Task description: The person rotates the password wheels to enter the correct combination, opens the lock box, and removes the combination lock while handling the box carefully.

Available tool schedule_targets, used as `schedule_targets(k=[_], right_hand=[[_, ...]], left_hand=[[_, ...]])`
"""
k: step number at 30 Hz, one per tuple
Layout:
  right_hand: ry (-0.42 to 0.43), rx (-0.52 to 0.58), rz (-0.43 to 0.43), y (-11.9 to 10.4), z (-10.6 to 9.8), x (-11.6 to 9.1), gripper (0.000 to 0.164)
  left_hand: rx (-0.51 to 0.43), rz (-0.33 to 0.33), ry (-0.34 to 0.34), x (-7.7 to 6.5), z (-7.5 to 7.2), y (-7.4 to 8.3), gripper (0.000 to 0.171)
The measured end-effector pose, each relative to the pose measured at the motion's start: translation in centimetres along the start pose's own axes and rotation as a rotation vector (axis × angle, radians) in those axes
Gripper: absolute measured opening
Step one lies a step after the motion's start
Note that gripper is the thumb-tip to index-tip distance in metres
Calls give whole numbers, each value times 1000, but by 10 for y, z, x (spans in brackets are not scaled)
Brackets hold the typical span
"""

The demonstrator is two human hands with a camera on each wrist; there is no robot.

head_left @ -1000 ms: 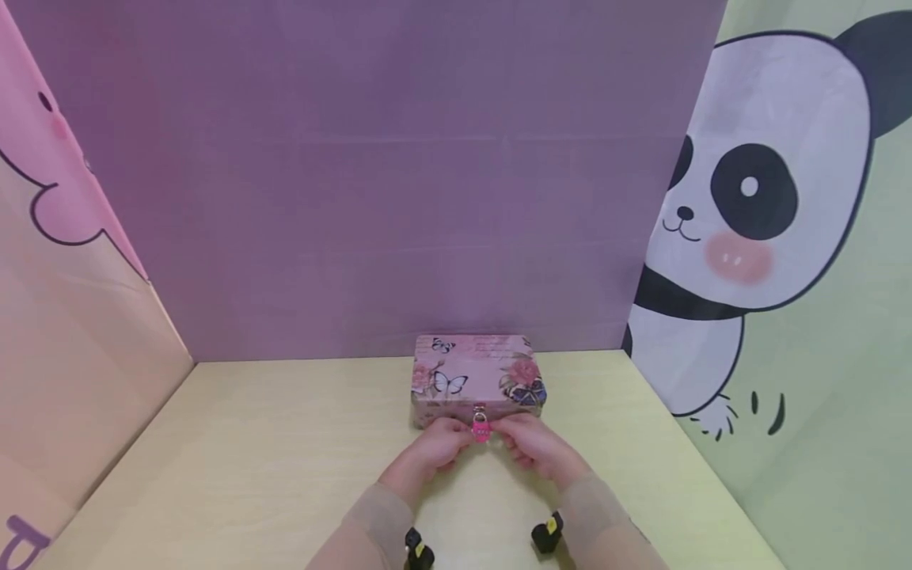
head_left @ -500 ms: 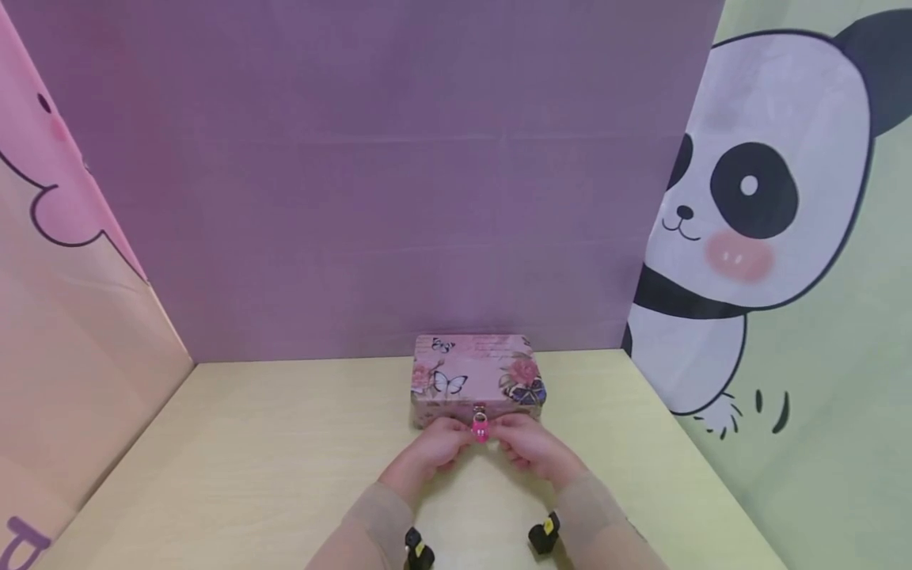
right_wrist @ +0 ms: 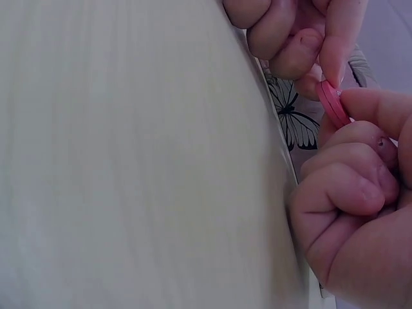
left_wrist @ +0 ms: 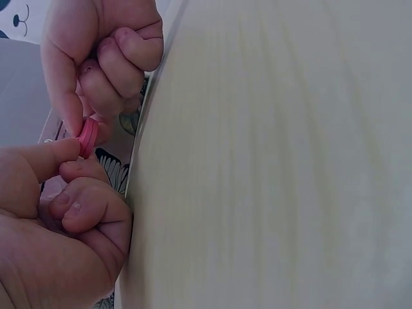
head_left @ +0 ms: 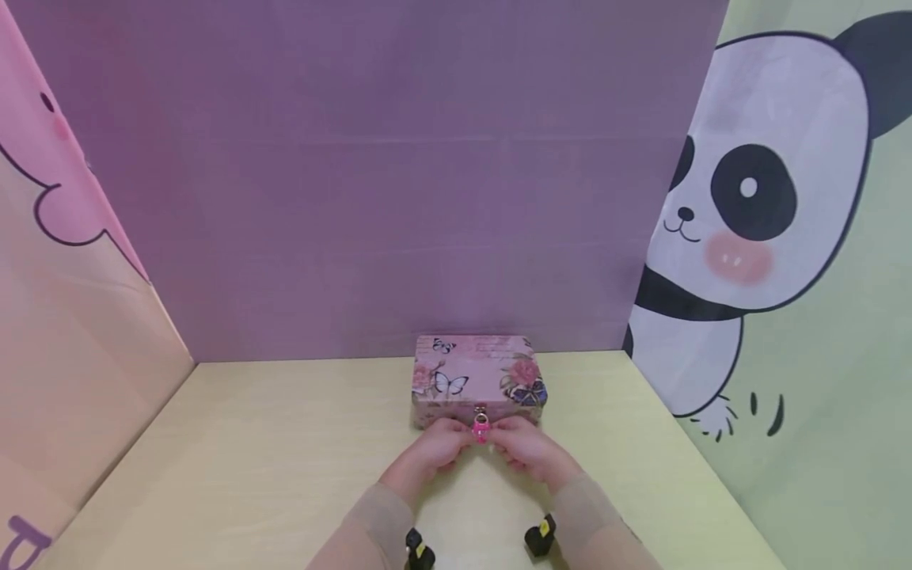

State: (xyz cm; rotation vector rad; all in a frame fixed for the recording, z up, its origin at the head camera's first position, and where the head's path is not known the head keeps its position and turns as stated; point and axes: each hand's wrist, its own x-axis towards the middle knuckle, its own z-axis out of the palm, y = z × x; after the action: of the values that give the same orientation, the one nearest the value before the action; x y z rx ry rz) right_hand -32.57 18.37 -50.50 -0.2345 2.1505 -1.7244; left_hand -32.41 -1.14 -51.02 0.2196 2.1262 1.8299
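Note:
A pink padlock (head_left: pixel 481 431) hangs by its shackle from the clasp at the front of a pink tin box (head_left: pixel 479 368) printed with butterflies and roses. The box's lid is down. From the left, my left hand (head_left: pixel 438 445) pinches the padlock's side between thumb and index finger, the other fingers curled. My right hand (head_left: pixel 530 447) pinches the opposite side the same way. Close up, the padlock's edge (left_wrist: pixel 89 137) shows between both sets of fingertips in the left wrist view. The right wrist view shows the padlock (right_wrist: pixel 333 105) too, its front face mostly hidden.
The pale wood table (head_left: pixel 285 459) carries the box near its back edge, against a purple backdrop (head_left: pixel 399 190). A panda-printed panel (head_left: pixel 784 237) stands at the right, a pink and peach one (head_left: pixel 78 317) at the left. Black wrist devices (head_left: pixel 540 537) hang beside the forearms.
The right hand and forearm have shifted slightly, and the padlock has turned a little between the fingers. The box and the left hand stay put.

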Motion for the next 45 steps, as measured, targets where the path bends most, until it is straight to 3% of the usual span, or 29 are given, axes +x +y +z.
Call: schedule_targets(k=[11, 23, 45], right_hand=[[-22, 15, 17, -4, 4, -2, 21], [-27, 17, 39, -3, 4, 1, 26], [28, 14, 73, -2, 4, 3, 39]], left_hand=[[28, -25, 11, -4, 1, 4, 17], [32, -4, 15, -3, 2, 3, 19], [17, 4, -1, -1, -3, 1, 18]])
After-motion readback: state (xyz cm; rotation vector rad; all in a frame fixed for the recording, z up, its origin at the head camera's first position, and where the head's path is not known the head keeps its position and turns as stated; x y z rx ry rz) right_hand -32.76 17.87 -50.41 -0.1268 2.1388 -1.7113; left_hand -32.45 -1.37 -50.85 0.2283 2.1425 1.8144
